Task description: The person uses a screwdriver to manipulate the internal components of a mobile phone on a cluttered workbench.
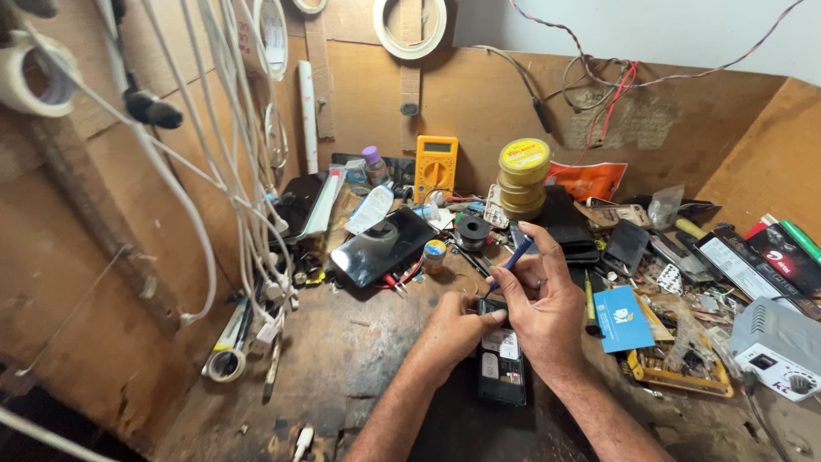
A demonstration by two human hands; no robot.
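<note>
A small black phone (501,366) with its back cover off lies on the wooden bench in front of me. My left hand (456,324) grips the phone's upper left side, thumb on its top edge. My right hand (540,295) holds a blue-handled tool (516,255) like a pen, its tip pointing down at the top of the phone. Where the tip touches is hidden by my fingers.
A dark smartphone (382,245) lies face up at mid-left. A yellow multimeter (435,166) and stacked yellow tins (522,178) stand at the back. White cables (244,154) hang at the left. A blue card (623,318), loose phone parts and a grey-white box (780,342) crowd the right.
</note>
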